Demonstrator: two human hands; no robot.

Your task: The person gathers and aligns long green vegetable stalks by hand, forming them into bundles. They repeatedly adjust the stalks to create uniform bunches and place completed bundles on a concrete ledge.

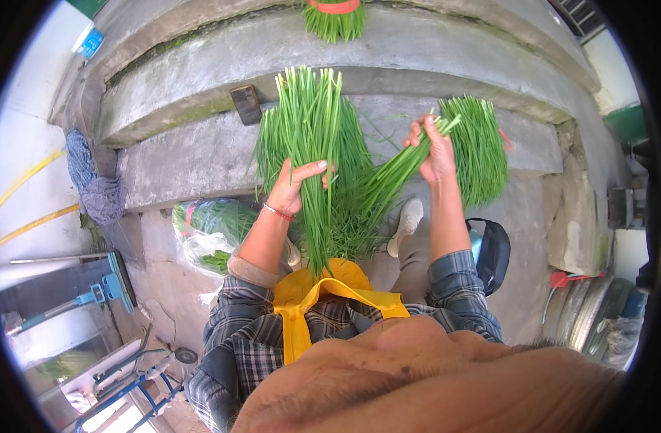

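Note:
My left hand [294, 189] is closed round a thick bunch of green chives [309, 119], its thumb stretched across the stalks. The pale cut ends point away from me, and the leaves hang down toward my yellow apron [294, 325]. To the right, my raised right hand [436, 153] grips a smaller handful of chives [397, 175] near its pale ends. Those leaves slope down to the left, toward loose chives [352, 227] between my legs. More chives lie on the step behind the left-hand bunch. Beside my right hand rests another pile of chives [480, 151], with a red tie at its edge.
Concrete steps [222, 155] rise ahead, with a dark phone-like slab [246, 105] and a red-banded chive bundle [334, 25] on them. A clear plastic bag of greens [211, 234] stands at left. A black bag [493, 256] is near my right leg; a blue squeegee-like tool [112, 285] stands far left.

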